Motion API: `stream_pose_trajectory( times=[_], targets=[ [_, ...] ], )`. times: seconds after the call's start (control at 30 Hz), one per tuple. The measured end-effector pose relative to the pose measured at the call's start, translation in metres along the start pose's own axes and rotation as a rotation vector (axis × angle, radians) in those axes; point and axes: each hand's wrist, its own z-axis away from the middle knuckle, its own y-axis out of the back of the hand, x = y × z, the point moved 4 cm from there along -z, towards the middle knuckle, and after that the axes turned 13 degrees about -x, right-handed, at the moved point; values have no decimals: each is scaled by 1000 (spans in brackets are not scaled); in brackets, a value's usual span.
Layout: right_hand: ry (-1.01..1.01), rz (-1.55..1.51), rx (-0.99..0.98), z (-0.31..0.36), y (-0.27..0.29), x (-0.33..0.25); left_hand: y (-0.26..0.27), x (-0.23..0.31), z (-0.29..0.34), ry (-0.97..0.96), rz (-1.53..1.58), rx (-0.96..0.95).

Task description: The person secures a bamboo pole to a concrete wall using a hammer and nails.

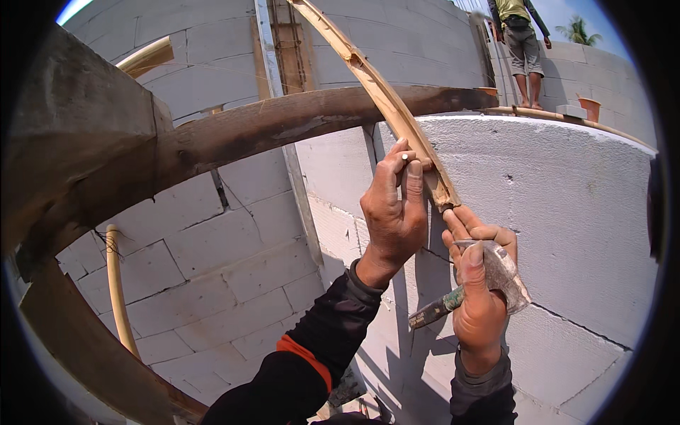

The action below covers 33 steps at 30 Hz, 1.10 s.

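Head view: left hand [395, 209] pinches a small pale object [405, 157] at split bamboo [386, 95]. Right hand [480, 301], fingers bent, grips a hammer [504, 275]

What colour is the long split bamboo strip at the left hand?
Light tan; the bamboo strip shows best in the head view, the only one here.

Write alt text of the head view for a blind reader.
The left hand pinches a small pale-tipped piece at a split bamboo strip; the right hand, holding a metal-headed tool, touches the strip's lower end. Behind: block walls, a dark beam.
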Motion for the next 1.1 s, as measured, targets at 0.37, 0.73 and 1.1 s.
stream_pose_trajectory(
  times=[0.37, 0.73, 1.1],
  targets=[
    [35, -60, 11, -8, -12, 19, 19, -22, -7, 41, 107, -79],
    [-60, 103, -36, -2, -12, 18, 5, 3, -26, 3, -317, -67],
    [-76, 64, -71, 4, 0, 22, 17, -9, -1, 343, 516, 157]
  ],
)
